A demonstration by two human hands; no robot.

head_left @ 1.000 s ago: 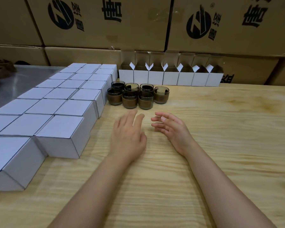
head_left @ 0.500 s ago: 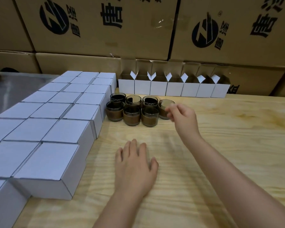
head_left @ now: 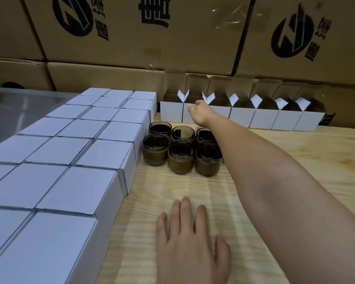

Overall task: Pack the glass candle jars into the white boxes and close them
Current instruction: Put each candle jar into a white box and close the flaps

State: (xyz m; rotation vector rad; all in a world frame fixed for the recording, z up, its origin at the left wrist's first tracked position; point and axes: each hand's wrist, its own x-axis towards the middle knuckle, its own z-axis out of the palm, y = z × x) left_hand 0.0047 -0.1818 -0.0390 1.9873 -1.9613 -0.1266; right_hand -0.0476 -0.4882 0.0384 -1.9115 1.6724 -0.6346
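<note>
The wooden table (head_left: 307, 160) has open room in the right half of the frame and in a lower-middle strip. The left is walled by a tight block of closed boxes (head_left: 70, 152), whose right edge runs diagonally from upper middle to lower left. Across the upper middle and right, a row of open boxes (head_left: 264, 119) stands with flaps up, backed against brown cartons (head_left: 152, 37).

The jars (head_left: 180, 154) sit in a touching cluster at centre frame, just right of the closed block and just below the open row.

The right hand (head_left: 200, 112) is stretched above and past the jars, its forearm crossing the cluster's right side and hiding part of it. Its fingers are at the top front edge of the second open box (head_left: 187, 116) from the left. Blur hides whether they pinch it or only touch. No jar is in that hand.

The left hand (head_left: 191, 244) lies flat on the table at lower middle, fingers straight, well below the jars, holding nothing.
</note>
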